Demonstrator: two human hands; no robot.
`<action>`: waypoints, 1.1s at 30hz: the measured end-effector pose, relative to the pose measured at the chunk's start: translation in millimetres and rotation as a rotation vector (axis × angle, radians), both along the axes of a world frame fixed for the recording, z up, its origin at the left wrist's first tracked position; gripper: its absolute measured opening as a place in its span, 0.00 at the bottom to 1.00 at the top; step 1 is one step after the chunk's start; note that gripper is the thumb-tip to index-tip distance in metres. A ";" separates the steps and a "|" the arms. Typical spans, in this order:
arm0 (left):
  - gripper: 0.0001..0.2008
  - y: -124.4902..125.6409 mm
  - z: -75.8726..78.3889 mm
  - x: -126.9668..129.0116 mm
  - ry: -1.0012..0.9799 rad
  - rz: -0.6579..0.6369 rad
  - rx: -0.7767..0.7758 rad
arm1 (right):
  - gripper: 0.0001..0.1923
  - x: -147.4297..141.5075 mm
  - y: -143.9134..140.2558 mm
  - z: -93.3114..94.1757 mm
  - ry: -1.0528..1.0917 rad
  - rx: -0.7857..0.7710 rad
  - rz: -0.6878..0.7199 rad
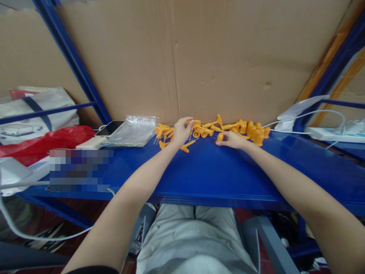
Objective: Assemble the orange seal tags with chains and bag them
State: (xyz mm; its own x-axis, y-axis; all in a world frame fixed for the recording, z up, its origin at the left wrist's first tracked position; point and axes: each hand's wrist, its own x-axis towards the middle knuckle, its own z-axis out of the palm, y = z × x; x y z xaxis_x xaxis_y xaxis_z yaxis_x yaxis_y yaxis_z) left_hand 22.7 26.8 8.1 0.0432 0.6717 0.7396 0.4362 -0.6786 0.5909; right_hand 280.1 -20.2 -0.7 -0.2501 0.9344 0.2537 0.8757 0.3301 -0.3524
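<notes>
Both arms stretch out across the blue shelf (205, 171) toward its far edge, where a scatter of orange plastic pieces (212, 131) lies in a band along the foot of the cardboard backing (199, 57). The left hand (181, 132) sits over the left part of that scatter, fingers curled down among the pieces with the thumb reaching toward the back; whether it actually pinches one there is not clear, since the fingertips are buried in the heap. Just beneath its wrist lies one orange peg (187, 146), apart from the rest, its long axis running left to right with a slight tilt up to the right. The right hand (232, 140) rests low on the shelf, fingers extended leftward, and appears to nip a small orange cap (219, 137) between thumb and forefinger, the cap standing roughly upright at the near edge of the pile. So the pile lies straight ahead of the two hands and spreads sideways, more of it to the right, where a tight cluster of stubby pieces (256, 131) stands just beyond the right hand. The left hand is the nearer one to the loose peg. Off to the left, well apart from the hands, lies a clear plastic bag (134, 129).
</notes>
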 end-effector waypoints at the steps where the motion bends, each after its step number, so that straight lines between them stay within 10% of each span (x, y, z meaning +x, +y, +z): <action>1: 0.09 -0.3 -0.1 0.9 -0.012 -0.014 0.003 | 0.12 1.0 1.3 -1.4 0.017 0.000 0.034; 13: 0.09 -9.5 11.1 10.3 -0.070 -0.066 0.020 | 0.09 -0.6 3.2 -5.1 0.061 0.011 0.089; 33: 0.22 -29.4 19.0 -12.7 0.773 -0.035 -0.038 | 0.15 -14.7 -0.1 -3.2 -0.164 0.059 0.019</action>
State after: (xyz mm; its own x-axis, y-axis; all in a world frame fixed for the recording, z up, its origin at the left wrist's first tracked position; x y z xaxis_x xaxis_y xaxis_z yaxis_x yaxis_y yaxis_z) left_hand 10.0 -2.6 27.1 0.5595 0.6844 0.4675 0.7126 -0.6853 0.1505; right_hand 265.4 -20.3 -3.9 -0.3102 0.9136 0.2628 0.9131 0.3632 -0.1851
